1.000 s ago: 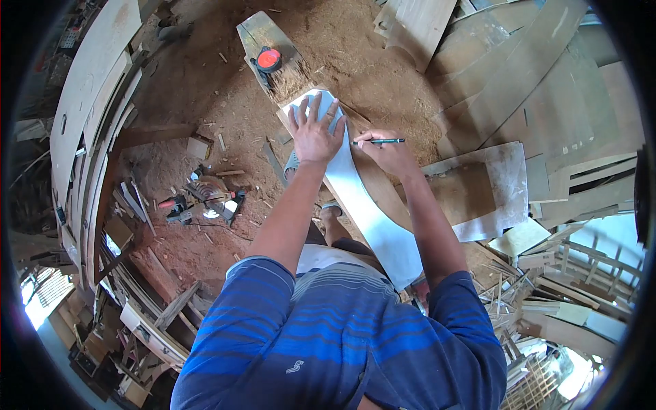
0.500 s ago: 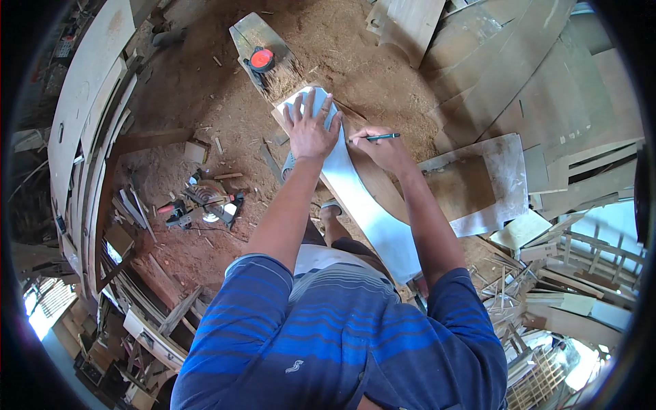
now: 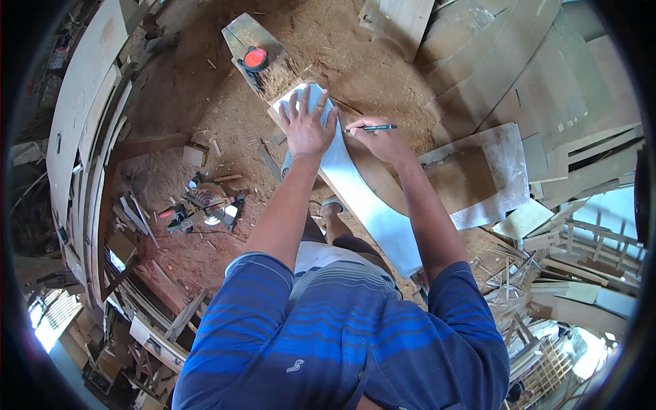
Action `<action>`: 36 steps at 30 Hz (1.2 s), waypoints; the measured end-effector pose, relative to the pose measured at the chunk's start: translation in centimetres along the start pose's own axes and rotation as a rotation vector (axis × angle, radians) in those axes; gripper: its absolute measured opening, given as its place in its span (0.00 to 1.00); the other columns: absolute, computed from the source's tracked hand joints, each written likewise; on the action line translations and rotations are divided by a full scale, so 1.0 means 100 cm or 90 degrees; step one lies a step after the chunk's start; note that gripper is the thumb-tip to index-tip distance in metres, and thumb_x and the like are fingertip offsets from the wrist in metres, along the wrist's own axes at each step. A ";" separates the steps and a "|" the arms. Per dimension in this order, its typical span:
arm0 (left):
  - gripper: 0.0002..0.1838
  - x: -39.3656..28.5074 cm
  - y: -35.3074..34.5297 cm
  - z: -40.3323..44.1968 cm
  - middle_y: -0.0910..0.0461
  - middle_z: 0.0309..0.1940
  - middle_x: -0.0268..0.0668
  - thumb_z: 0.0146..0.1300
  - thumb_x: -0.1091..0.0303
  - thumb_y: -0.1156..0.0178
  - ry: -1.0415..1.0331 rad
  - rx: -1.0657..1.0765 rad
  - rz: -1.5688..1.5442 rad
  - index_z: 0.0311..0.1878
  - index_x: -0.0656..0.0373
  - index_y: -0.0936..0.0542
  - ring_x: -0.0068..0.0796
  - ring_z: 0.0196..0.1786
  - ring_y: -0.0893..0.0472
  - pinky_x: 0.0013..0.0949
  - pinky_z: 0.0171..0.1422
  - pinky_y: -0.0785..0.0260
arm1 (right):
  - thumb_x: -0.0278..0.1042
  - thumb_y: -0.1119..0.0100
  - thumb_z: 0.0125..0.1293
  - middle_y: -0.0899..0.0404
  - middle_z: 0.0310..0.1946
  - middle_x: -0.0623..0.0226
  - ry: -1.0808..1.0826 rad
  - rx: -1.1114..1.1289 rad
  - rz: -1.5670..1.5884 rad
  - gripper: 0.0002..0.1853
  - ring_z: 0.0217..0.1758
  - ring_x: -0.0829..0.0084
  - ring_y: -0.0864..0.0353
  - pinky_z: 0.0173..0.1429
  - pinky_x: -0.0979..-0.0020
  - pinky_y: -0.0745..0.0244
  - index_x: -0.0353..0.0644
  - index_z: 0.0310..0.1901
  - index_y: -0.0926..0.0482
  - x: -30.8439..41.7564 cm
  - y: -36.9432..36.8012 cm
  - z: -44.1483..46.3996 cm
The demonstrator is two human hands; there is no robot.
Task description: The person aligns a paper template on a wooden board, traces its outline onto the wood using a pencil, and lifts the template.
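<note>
A long white curved template lies on a brown wooden board. My left hand is spread flat on the template's far end, fingers apart, pressing on it. My right hand grips a dark green pencil beside the template's concave right edge. The pencil points left, its tip close to that edge over the board; whether it touches the wood is too small to tell.
A red-and-black round tool rests on a plank beyond the template. A circular-blade saw stands on the dusty floor at left. Sheets of wood lean at right, and stacked boards stand at far left.
My right hand and the pencil have moved slightly away from my body along the template's edge. My left hand stays pressed on the template. The whole view has shifted a little.
</note>
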State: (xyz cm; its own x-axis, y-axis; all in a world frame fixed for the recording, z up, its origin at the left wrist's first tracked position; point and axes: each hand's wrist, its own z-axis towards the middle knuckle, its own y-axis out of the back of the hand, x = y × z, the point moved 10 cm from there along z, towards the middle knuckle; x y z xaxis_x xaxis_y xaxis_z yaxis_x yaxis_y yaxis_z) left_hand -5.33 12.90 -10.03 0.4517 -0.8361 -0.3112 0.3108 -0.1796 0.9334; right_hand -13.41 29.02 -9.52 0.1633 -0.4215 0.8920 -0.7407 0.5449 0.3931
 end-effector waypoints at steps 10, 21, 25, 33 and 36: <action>0.29 0.000 0.000 0.001 0.29 0.82 0.38 0.77 0.37 0.40 0.000 0.012 0.001 0.78 0.29 0.20 0.49 0.86 0.37 0.66 0.93 0.59 | 0.37 0.32 0.67 0.07 0.42 0.56 -0.060 0.077 -0.012 0.12 0.49 0.64 0.09 0.54 0.64 0.18 0.38 0.42 0.07 0.009 0.000 -0.025; 0.29 -0.001 0.001 0.000 0.29 0.82 0.38 0.77 0.37 0.41 -0.005 0.015 0.006 0.77 0.29 0.20 0.49 0.86 0.37 0.65 0.93 0.59 | 0.37 0.31 0.66 0.09 0.39 0.59 0.014 0.146 -0.006 0.10 0.48 0.63 0.12 0.58 0.61 0.20 0.42 0.42 0.06 -0.012 -0.006 -0.047; 0.29 -0.001 0.000 0.000 0.30 0.83 0.38 0.77 0.37 0.41 -0.003 0.019 0.013 0.78 0.29 0.20 0.49 0.86 0.37 0.64 0.93 0.60 | 0.36 0.29 0.66 0.10 0.38 0.61 -0.089 0.245 -0.073 0.09 0.45 0.64 0.14 0.56 0.61 0.21 0.42 0.42 0.06 -0.025 -0.008 -0.060; 0.29 -0.002 0.001 -0.001 0.30 0.83 0.38 0.77 0.37 0.41 -0.001 0.019 0.017 0.77 0.30 0.19 0.48 0.87 0.38 0.63 0.93 0.60 | 0.35 0.29 0.63 0.10 0.38 0.58 -0.047 0.235 -0.051 0.09 0.48 0.64 0.13 0.58 0.63 0.20 0.39 0.38 0.07 -0.022 -0.007 -0.072; 0.29 -0.001 0.000 -0.001 0.30 0.83 0.38 0.78 0.36 0.42 0.000 0.027 0.018 0.78 0.30 0.20 0.48 0.88 0.39 0.63 0.94 0.62 | 0.33 0.30 0.63 0.10 0.36 0.59 -0.102 0.214 -0.018 0.08 0.47 0.64 0.13 0.58 0.62 0.20 0.39 0.37 0.08 -0.026 -0.005 -0.079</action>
State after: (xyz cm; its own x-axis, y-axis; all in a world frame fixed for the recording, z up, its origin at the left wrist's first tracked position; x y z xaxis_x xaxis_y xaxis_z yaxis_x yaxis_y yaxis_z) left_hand -5.34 13.06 -10.04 0.4599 -0.8410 -0.2851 0.2627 -0.1778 0.9483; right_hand -8.31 35.51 -10.28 0.1013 -0.5558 0.8251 -0.9142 0.2751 0.2976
